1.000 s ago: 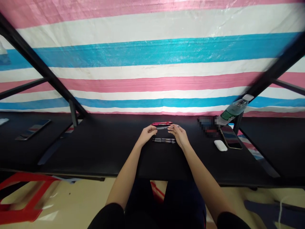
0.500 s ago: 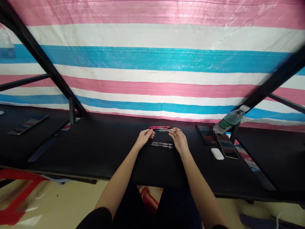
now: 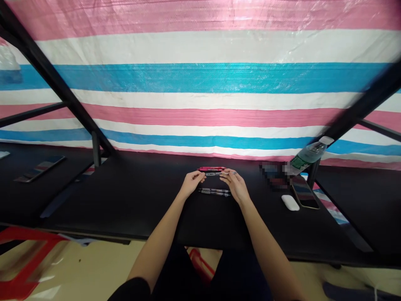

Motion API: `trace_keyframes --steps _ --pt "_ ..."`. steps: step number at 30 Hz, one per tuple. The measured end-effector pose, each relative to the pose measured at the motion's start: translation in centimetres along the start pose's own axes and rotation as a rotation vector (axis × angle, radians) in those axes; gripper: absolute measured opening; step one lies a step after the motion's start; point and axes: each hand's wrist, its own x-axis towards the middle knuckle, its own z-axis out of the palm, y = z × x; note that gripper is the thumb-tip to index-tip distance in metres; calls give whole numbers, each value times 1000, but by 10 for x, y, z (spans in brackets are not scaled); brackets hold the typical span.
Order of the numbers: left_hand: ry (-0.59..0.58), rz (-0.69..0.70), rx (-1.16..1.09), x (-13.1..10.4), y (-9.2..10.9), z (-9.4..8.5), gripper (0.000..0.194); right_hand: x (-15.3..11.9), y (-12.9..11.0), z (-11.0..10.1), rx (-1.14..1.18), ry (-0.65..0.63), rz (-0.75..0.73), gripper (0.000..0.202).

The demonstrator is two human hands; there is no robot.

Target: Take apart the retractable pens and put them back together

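Note:
A grey pen (image 3: 213, 174) is stretched sideways between my two hands, just above the black tabletop. My left hand (image 3: 191, 183) pinches its left end with thumb and fingertips. At the other end, my right hand (image 3: 236, 186) has its fingers closed around the pen's clear and silvery part. Just behind it, red pens (image 3: 211, 169) lie side by side on the table. Nearer to me, between my wrists, dark pens with clear barrels (image 3: 214, 192) lie parallel to each other.
On the right of the black table (image 3: 131, 196) are a white earbud case (image 3: 290, 202), a phone (image 3: 305, 192) and a tilted water bottle (image 3: 308, 156). Another phone (image 3: 40, 169) lies far left. Slanting black frame bars (image 3: 59, 90) flank the space before a striped sheet (image 3: 200, 77).
My left hand has moved slightly right and taken hold of the grey pen's left end. My right hand keeps its grip on the other end. The view has shifted slightly.

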Motion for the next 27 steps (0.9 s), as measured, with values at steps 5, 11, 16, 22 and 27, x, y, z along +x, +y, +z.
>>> trace_keyframes --steps 5,11,16,22,27 --pt "-19 4 -8 -4 6 1 25 3 1 -5 53 -28 64 26" --pt "-71 6 -9 -7 7 3 25 4 0 2 230 49 170 22" --pt "-125 31 53 -7 6 8 27 1 -4 11 380 37 199 19" --pt "-84 3 44 -5 9 7 32 0 -16 3 505 98 64 36" --pt "-41 11 9 -3 7 5 35 -2 -32 -11 365 111 -67 56"
